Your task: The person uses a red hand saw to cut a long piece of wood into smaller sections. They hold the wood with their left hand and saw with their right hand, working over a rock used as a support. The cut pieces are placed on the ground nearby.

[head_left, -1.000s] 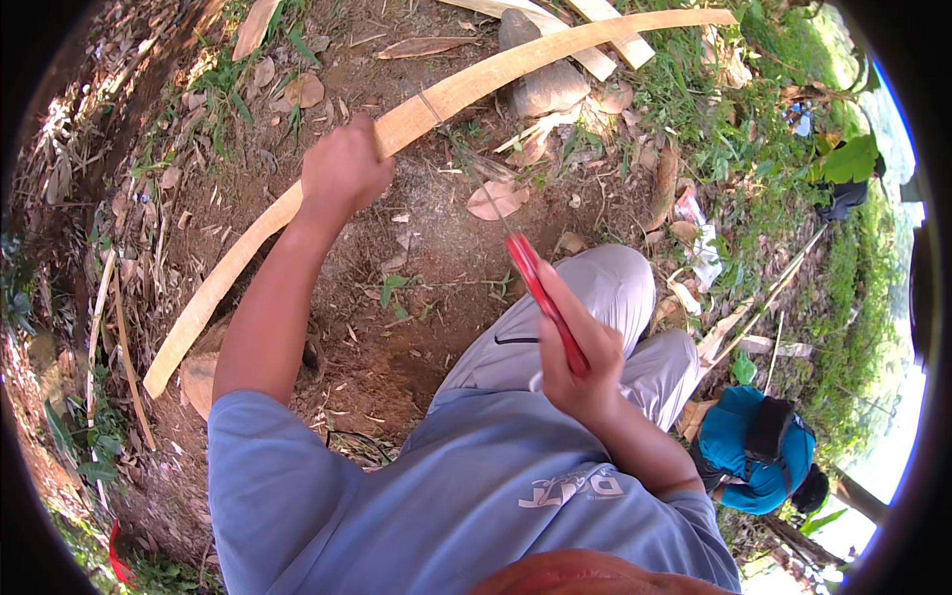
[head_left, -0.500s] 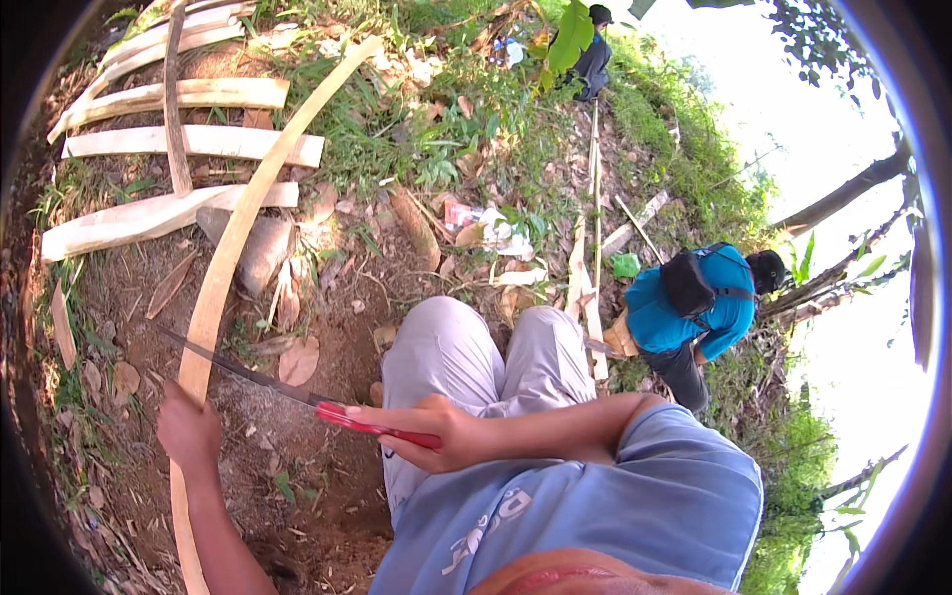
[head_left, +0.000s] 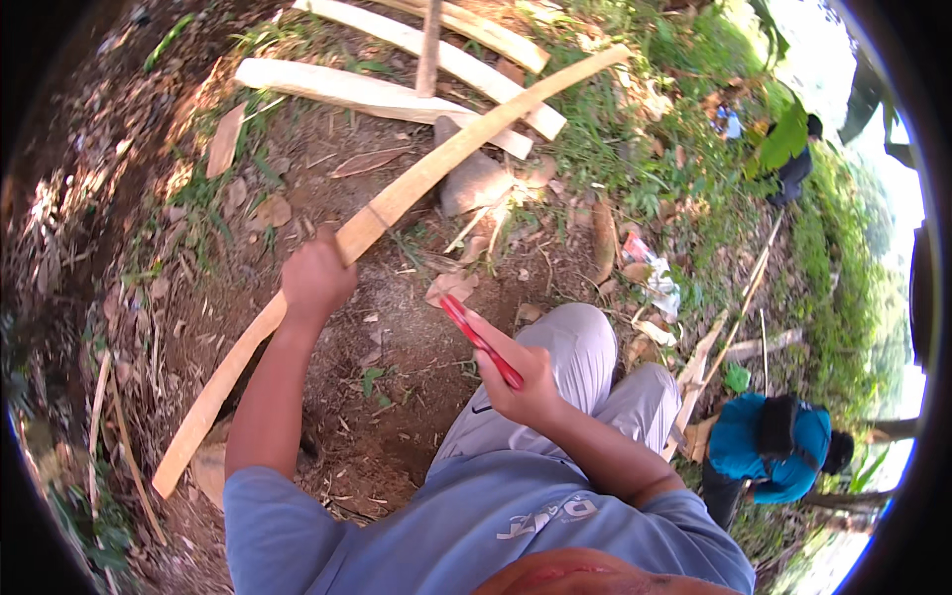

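My left hand (head_left: 319,276) is wrapped around a long, pale, slightly curved wooden strip (head_left: 436,167), gripping it below its middle. The strip slants from the lower left up to the far right. In my right hand (head_left: 521,385) is a long, narrow dark blade with a red handle (head_left: 483,342), pointing at the strip just beyond my left hand. A thin dark line crosses the strip there; whether it is the blade or a mark, I cannot tell. Seen nearly edge-on, the blade barely shows, and whether it is a knife or a saw is unclear.
Several pale wooden strips (head_left: 372,96) lie at the far side, with a darker stick (head_left: 428,50) across them. Near them is a stone (head_left: 474,183). A person in a blue shirt (head_left: 739,436) bends at the right; another person (head_left: 793,169) is farther back. Litter (head_left: 659,283) lies on the ground.
My view has swung left, so the surroundings appear farther right. The strip slants more to the right. Both hands keep their hold, and the blade has turned nearly edge-on.
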`<action>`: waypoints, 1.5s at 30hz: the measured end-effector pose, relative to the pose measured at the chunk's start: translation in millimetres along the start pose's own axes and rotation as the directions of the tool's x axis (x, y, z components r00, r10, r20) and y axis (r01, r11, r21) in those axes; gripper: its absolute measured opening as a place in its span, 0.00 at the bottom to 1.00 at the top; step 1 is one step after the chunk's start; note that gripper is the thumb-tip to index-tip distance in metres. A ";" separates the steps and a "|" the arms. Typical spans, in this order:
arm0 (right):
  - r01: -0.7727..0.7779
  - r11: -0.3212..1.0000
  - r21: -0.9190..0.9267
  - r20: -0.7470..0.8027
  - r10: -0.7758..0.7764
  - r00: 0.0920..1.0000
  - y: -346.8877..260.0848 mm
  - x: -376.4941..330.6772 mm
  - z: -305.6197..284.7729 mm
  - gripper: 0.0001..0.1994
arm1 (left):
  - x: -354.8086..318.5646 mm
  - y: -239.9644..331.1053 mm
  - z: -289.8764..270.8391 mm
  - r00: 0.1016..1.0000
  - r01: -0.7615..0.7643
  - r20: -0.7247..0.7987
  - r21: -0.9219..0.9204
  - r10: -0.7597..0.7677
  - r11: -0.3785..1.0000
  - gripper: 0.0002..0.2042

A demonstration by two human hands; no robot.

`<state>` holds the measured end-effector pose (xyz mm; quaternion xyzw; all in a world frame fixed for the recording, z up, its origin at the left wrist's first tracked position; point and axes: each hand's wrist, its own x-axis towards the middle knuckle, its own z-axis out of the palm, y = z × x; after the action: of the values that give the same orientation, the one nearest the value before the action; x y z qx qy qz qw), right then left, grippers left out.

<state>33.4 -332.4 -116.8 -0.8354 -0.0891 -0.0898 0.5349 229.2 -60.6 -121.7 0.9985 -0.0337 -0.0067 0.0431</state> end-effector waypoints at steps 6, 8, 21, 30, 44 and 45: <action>0.065 0.966 -0.250 0.119 -0.036 0.992 -33.6 -85.8 -73.1 0.23 | -9.4 -6.6 10.2 0.999 -0.020 -0.030 -0.140 0.016 0.990 0.17; 0.064 0.969 -0.238 0.085 -0.044 0.995 -34.9 -73.0 -72.7 0.23 | -9.9 -4.9 5.4 0.999 -0.024 -0.025 -0.155 0.020 0.988 0.17; 0.118 0.993 0.006 -0.072 -0.117 0.991 17.5 79.7 49.6 0.24 | -10.7 -7.6 1.5 1.000 -0.024 0.009 -0.171 0.026 0.985 0.18; -0.040 0.963 -0.268 0.050 0.055 0.997 -11.8 -115.6 -82.5 0.24 | -13.2 -8.9 12.3 0.999 -0.052 -0.023 -0.186 0.048 0.981 0.18; 0.140 0.989 0.050 -0.083 -0.136 0.987 -2.3 109.1 61.5 0.24 | -7.7 -9.5 0.1 0.999 -0.030 0.038 -0.172 0.037 0.985 0.18; 0.131 0.989 0.069 -0.091 -0.125 0.988 4.7 99.1 61.0 0.24 | -8.4 -8.2 -1.9 0.997 -0.032 0.057 -0.176 0.042 0.984 0.19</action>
<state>133.8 -273.6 -121.7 -0.8027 -0.1225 -0.1566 0.5622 221.5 -51.7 -120.4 0.9894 -0.0527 -0.0389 0.1298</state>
